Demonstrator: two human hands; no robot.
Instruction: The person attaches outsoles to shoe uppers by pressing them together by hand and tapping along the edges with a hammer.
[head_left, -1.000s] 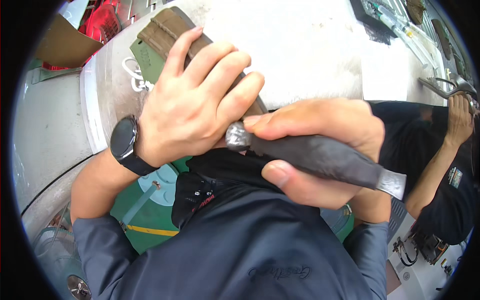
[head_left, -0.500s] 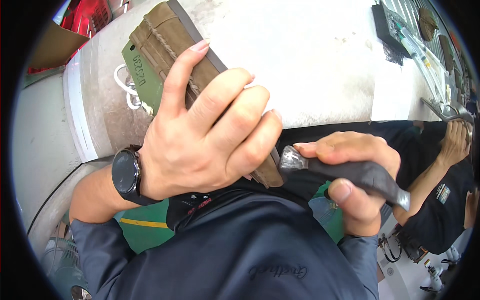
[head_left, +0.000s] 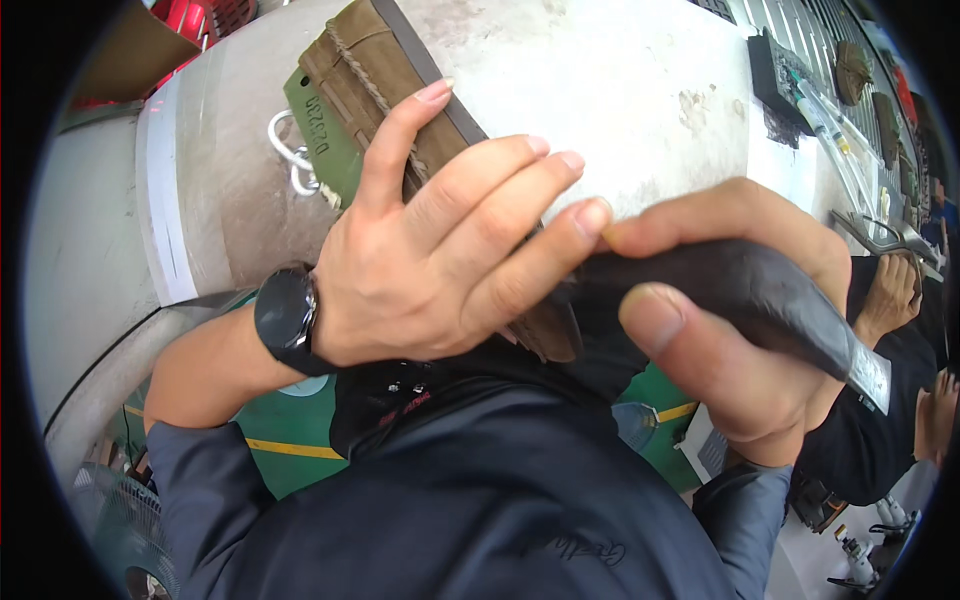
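A long brown suede-like piece (head_left: 395, 55) with a raised corded seam and a dark grey edge strip lies slanted across the pale rounded work surface (head_left: 600, 80), its lower end reaching past the edge. My left hand (head_left: 440, 250), wearing a black watch (head_left: 286, 309), holds it down with the fingers spread across it; the thumb is hidden. In my right hand (head_left: 740, 340) is a dark hand tool (head_left: 700, 285) with a flat bare-metal end on the right. Its other end is hidden near my left fingertips. Beside the brown piece lies a green tag (head_left: 325, 130) with a white loop (head_left: 285, 140).
At the far right stand a black box (head_left: 775, 85) and clear tubes (head_left: 835, 120). A co-worker's hand (head_left: 890, 290) is at the right near a metal tool (head_left: 885, 235). A cardboard box (head_left: 130, 50) and red basket (head_left: 190, 15) are at the far left.
My right hand and the tool have risen closer to the camera, and the tool's left metal end is now hidden. My left fingers have straightened; the whole view has shifted slightly.
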